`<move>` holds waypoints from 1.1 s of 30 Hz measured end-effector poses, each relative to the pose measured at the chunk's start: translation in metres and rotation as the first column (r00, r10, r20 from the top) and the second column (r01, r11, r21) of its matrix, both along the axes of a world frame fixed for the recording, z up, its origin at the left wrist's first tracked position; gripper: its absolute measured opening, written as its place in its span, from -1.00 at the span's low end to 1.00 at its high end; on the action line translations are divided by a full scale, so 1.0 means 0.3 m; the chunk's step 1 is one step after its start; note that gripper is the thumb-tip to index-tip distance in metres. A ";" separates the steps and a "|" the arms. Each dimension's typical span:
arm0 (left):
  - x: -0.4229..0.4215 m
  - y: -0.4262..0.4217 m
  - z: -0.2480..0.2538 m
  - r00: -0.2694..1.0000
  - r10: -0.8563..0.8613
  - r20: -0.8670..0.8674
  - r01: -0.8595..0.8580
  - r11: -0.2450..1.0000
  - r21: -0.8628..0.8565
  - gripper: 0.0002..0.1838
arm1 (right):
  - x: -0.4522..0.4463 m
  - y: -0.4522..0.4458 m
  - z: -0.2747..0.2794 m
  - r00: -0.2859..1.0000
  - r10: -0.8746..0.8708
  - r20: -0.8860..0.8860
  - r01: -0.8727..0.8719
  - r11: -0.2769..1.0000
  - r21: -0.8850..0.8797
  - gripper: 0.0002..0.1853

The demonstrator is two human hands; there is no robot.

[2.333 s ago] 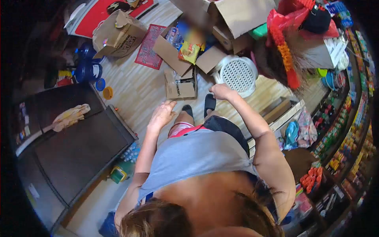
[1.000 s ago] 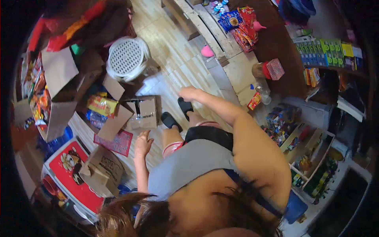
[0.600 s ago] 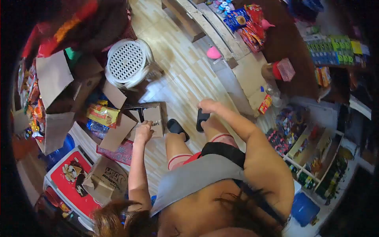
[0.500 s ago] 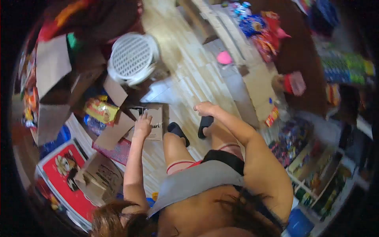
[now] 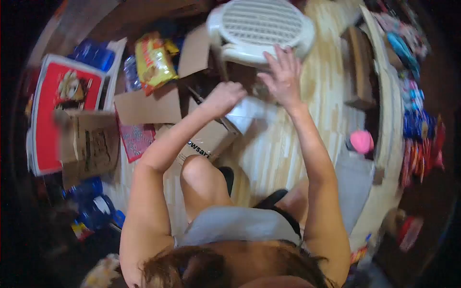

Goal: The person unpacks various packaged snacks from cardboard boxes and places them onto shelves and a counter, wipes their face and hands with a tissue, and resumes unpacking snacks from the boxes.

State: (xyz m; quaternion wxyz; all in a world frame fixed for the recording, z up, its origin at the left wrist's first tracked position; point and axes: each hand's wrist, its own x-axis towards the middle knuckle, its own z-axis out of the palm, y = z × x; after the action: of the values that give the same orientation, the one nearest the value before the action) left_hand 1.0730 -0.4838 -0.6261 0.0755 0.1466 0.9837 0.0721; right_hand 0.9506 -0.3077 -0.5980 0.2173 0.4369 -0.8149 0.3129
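Observation:
A white plastic stool (image 5: 261, 21) with a lattice seat stands at the top of the view. My right hand (image 5: 283, 79) has its fingers spread, the tips over the stool's near rim. Below the stool's left side, my left hand (image 5: 226, 97) is closed; whatever lies inside its fingers is hidden. Just under that hand is an open cardboard box (image 5: 211, 139) with printed letters, and a raised cardboard flap (image 5: 196, 53) is to its upper left.
Yellow snack packs (image 5: 154, 62) lie beside the boxes at left. A red picture panel (image 5: 67, 115) and a smaller carton (image 5: 91, 144) are further left. A pink object (image 5: 361, 142) sits right, near a wooden block (image 5: 359, 67). Blue bottles (image 5: 96, 206) lie lower left.
The view has swung left and come closer to the stool. My right hand has moved up to the stool's rim. My left hand has gone from spread fingers to closed beneath the stool.

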 end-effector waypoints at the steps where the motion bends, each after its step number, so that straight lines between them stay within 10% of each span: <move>1: 0.010 -0.017 -0.061 0.993 0.002 0.118 0.005 0.998 -0.058 -0.65 | -0.015 -0.033 -0.029 1.000 -0.002 -0.030 0.002 1.000 -0.001 -0.46; 9: 0.145 -0.074 -0.194 0.905 0.127 0.407 -0.145 0.989 0.013 -0.61 | -0.025 -0.116 -0.090 0.999 -0.046 -0.004 0.046 0.999 0.018 -0.46; 11: 0.124 -0.124 -0.129 0.967 0.216 -0.137 -0.220 0.975 -0.016 -0.74 | -0.034 -0.100 -0.078 1.000 0.003 0.001 -0.003 0.999 0.052 -0.41; 15: 0.082 -0.472 0.138 0.354 0.433 -0.829 -0.532 0.822 0.202 -0.69 | -0.040 -0.064 -0.059 0.996 0.089 0.010 -0.090 0.989 0.117 -0.26; 17: 0.115 -0.666 0.129 -0.041 0.658 -0.752 -0.839 0.385 0.384 -0.68 | -0.024 -0.058 -0.049 0.996 0.081 0.023 -0.083 0.987 0.140 -0.19; 19: 0.199 -0.835 0.063 -0.089 0.821 -0.565 -0.888 0.191 0.418 -0.55 | -0.019 -0.066 -0.059 0.998 0.057 0.014 -0.058 0.991 0.124 -0.14; 22: 0.296 -0.909 0.039 0.276 0.903 0.328 -0.680 -0.057 0.731 -0.54 | 0.000 -0.077 -0.065 0.999 0.023 0.033 -0.026 0.995 0.095 -0.14; 28: 0.274 -0.950 -0.022 0.356 0.875 0.327 -0.631 -0.033 0.775 -0.45 | 0.018 -0.103 -0.078 0.998 -0.015 0.062 0.013 0.999 0.036 -0.12; 30: 0.245 -0.934 -0.040 0.242 0.970 -0.027 -0.762 0.207 0.613 -0.45 | 0.035 -0.115 -0.087 0.997 -0.049 0.066 0.046 0.998 0.041 -0.12; 33: 0.221 -0.831 0.017 0.192 0.967 -0.169 -0.705 0.255 0.662 -0.45 | 0.057 -0.118 -0.091 0.996 -0.061 0.063 0.058 0.997 0.046 -0.13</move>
State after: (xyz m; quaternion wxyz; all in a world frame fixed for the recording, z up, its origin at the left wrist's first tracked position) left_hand 1.1394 -0.7330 -0.6212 -0.3024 -0.4110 0.8142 0.2771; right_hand 0.9677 -0.3431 -0.6255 0.1903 0.4068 -0.8408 0.3022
